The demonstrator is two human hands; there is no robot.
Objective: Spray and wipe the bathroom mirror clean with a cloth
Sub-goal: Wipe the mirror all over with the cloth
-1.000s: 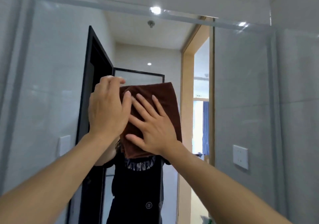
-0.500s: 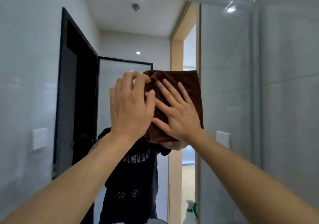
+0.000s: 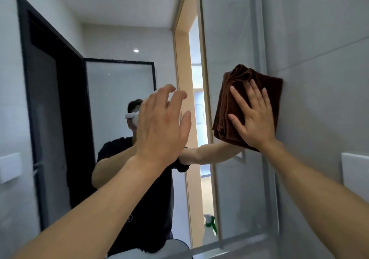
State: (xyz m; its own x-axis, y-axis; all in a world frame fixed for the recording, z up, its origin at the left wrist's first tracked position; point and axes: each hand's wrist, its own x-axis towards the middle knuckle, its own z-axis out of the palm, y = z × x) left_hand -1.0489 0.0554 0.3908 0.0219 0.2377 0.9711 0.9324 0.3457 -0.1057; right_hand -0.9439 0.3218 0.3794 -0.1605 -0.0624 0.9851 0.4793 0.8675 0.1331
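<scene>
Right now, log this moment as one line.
right hand pressing brown cloth flat | mirror right edge | left hand off cloth, holding nothing

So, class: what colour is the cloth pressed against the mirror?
Dark brown cloth, plain, seen in the head view.

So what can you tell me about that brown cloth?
The brown cloth looks soft and fuzzy, like microfibre. It is folded into a thick, squarish pad with layered edges showing at its left side. The right hand presses it flat with spread fingers against the mirror, at the mirror's right edge.
</scene>
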